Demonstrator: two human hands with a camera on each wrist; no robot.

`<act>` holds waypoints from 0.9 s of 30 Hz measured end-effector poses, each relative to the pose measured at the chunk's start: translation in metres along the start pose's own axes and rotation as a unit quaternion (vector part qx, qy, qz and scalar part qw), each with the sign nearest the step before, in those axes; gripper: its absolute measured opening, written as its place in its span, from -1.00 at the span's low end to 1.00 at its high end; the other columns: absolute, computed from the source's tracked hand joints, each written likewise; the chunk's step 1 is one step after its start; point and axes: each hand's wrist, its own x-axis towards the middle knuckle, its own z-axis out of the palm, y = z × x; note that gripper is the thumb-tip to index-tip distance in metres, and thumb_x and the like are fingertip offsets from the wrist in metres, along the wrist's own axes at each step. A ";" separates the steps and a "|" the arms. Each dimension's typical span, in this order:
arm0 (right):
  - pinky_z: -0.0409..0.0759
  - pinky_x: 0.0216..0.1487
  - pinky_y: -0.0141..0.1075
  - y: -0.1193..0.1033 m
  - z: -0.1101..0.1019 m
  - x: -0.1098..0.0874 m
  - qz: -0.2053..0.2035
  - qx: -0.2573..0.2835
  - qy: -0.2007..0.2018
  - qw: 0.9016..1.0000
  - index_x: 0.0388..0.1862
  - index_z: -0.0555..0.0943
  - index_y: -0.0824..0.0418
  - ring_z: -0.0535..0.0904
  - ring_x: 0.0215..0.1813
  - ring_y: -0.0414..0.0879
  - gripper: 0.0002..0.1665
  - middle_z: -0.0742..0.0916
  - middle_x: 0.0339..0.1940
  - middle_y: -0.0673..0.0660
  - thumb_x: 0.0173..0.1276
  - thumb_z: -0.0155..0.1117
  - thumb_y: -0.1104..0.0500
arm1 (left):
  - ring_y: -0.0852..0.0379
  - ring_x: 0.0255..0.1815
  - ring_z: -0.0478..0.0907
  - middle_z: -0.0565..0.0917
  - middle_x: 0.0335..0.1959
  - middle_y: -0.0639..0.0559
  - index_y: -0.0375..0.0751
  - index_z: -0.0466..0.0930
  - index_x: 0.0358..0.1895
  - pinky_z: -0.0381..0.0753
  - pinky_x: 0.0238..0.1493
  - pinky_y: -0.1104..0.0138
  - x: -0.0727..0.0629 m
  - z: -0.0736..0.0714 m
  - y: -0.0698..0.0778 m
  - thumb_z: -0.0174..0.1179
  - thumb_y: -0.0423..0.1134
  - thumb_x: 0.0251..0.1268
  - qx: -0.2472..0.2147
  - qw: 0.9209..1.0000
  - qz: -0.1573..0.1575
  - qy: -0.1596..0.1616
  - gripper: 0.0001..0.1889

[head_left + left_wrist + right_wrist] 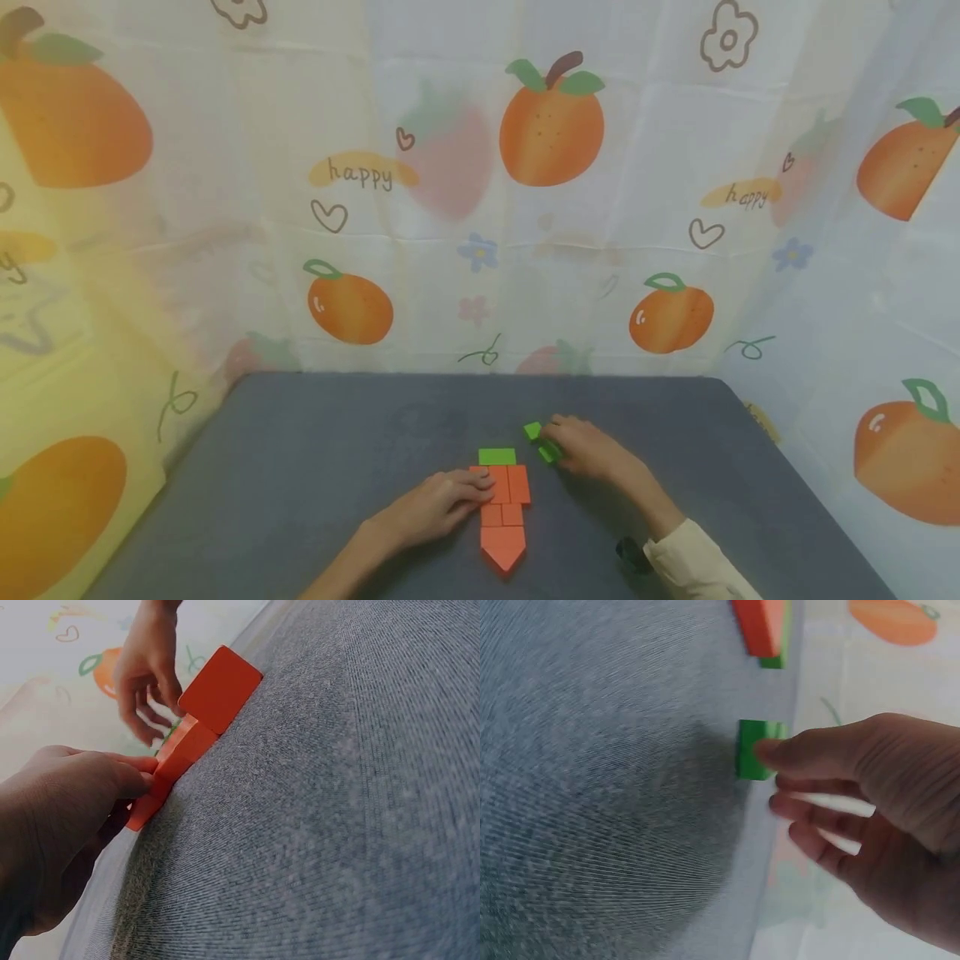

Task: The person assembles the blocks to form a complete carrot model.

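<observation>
Orange blocks (503, 542) lie joined on the dark cloth in a carrot-like column, with its point toward me. A flat green block (497, 457) caps the far end. My left hand (442, 502) reaches in from the left, thumb and fingertips gripping an orange block (154, 799) at the column's upper left and partly covering it. Beyond the column on the right, my right hand (588, 448) is at two small green pieces. Its thumb lies against a green block (751, 750), with the forefinger behind. Another green piece (532, 431) sits just left of the fingertips.
A dark grey cloth (337, 433) covers the table. Behind it and at both sides hangs a white curtain (450, 75) printed with oranges and strawberries. A small dark object (633, 554) is beside the right cuff (697, 558).
</observation>
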 end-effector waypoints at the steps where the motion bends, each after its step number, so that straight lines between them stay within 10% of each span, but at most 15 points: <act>1: 0.74 -0.02 -0.08 0.000 0.002 0.002 0.005 -0.010 0.001 1.000 0.01 0.75 0.29 0.69 -0.07 0.04 -0.63 0.74 -0.11 0.15 0.21 0.52 0.43 | 0.09 0.43 0.60 0.68 0.36 0.00 -0.05 0.67 0.33 0.66 0.37 0.17 0.001 -0.005 0.007 0.07 -0.10 0.67 -0.002 1.000 -0.007 -0.004 -0.64; 6: 0.73 -0.15 -0.11 0.001 0.009 0.011 0.015 -0.055 0.003 0.998 -0.08 0.78 0.23 0.67 -0.18 -0.01 -0.71 0.73 -0.20 0.09 0.19 0.58 0.35 | 0.08 0.43 0.60 0.67 0.36 0.00 -0.10 0.68 0.31 0.64 0.41 0.13 0.004 -0.018 0.027 0.12 -0.19 0.64 -0.001 0.999 -0.045 -0.024 -0.67; 14: 0.65 -0.15 -0.15 -0.006 0.002 0.035 -0.037 -0.069 0.066 0.995 -0.12 0.79 0.15 0.60 -0.18 -0.04 -0.74 0.72 -0.22 0.04 0.22 0.56 0.34 | 0.11 0.47 0.56 0.67 0.37 0.04 -0.02 0.67 0.33 0.61 0.43 0.17 -0.001 -0.001 0.001 0.05 -0.10 0.68 0.007 1.000 0.009 0.007 -0.65; 22: 0.69 -0.06 -0.10 -0.014 0.008 0.054 -0.049 -0.144 0.010 0.988 -0.17 0.83 -0.01 0.62 -0.08 0.00 -0.70 0.77 -0.15 -0.01 0.28 0.48 0.39 | 0.06 0.44 0.59 0.68 0.35 -0.02 -0.12 0.69 0.29 0.64 0.40 0.15 0.004 -0.022 0.029 0.12 -0.18 0.64 -0.008 1.000 -0.019 -0.017 -0.67; 27: 0.69 0.00 -0.04 -0.016 0.011 0.055 -0.043 -0.135 -0.004 0.990 -0.14 0.83 -0.02 0.62 -0.03 0.00 -0.71 0.80 -0.09 -0.03 0.26 0.53 0.35 | 0.09 0.44 0.59 0.68 0.36 -0.02 -0.12 0.68 0.31 0.65 0.38 0.18 0.002 -0.020 0.021 0.06 -0.16 0.67 -0.001 1.000 0.000 -0.013 -0.65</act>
